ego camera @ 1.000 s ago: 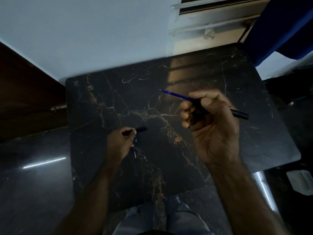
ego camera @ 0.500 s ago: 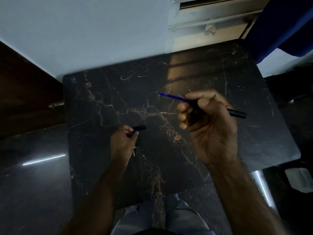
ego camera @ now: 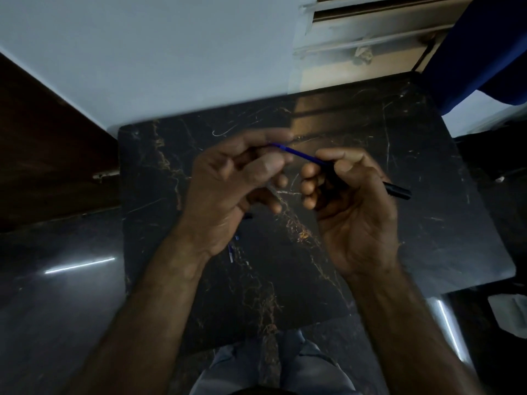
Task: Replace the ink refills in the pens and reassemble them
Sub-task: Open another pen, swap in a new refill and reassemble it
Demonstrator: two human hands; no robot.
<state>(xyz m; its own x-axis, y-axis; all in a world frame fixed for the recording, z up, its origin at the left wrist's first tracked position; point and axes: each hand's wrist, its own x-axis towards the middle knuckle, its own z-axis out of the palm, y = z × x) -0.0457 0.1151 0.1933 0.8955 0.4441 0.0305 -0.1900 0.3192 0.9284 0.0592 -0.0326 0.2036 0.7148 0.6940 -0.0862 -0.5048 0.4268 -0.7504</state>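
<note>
My right hand [ego camera: 353, 206] grips a dark pen barrel whose black end [ego camera: 399, 192] sticks out to the right. A thin blue ink refill [ego camera: 302, 155] juts from the barrel up and to the left. My left hand [ego camera: 233, 189], blurred by motion, is raised over the table with its thumb and forefinger closed around the refill's far tip. On the black marble table [ego camera: 427, 238], below my left hand, lie a small black pen part [ego camera: 248, 215] and a short bluish piece [ego camera: 231, 253].
The table's far edge meets a pale wall [ego camera: 171, 52] and a window frame [ego camera: 370, 32]. A blue curtain [ego camera: 484, 52] hangs at the upper right. Dark glossy floor [ego camera: 57, 280] lies to the left, and my knees [ego camera: 271, 366] are at the near edge.
My left hand has left the small parts on the table and risen up and right to the refill's tip. My right hand has held the pen nearly still.
</note>
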